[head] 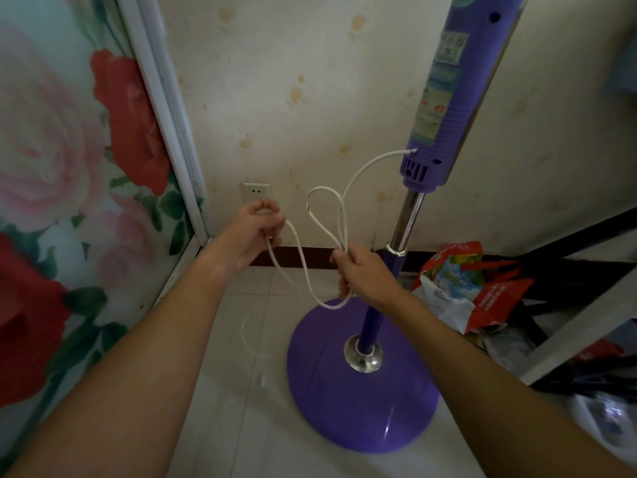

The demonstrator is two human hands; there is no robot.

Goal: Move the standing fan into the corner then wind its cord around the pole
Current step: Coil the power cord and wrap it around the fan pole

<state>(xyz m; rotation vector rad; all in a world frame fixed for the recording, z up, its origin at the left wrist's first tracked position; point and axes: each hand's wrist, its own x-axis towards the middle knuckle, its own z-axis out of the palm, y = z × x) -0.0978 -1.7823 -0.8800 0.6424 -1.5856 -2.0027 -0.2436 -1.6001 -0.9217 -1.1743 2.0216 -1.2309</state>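
Note:
The purple standing fan stands by the wall on its round base (344,401), with a chrome and purple pole (406,222) rising to the purple control housing (444,108). A white cord (365,167) leaves the housing and loops down. My right hand (362,274) pinches a gathered loop of the cord just left of the pole. My left hand (255,236) grips another stretch of the same cord farther left, in front of the wall socket. A slack strand hangs between the two hands and trails toward the floor.
A wall socket (255,192) sits low on the wall. A floral sliding door (69,184) forms the left side of the corner. Colourful bags (472,288) lie right of the fan, beside a white frame (579,322). Pale tiles cover the floor.

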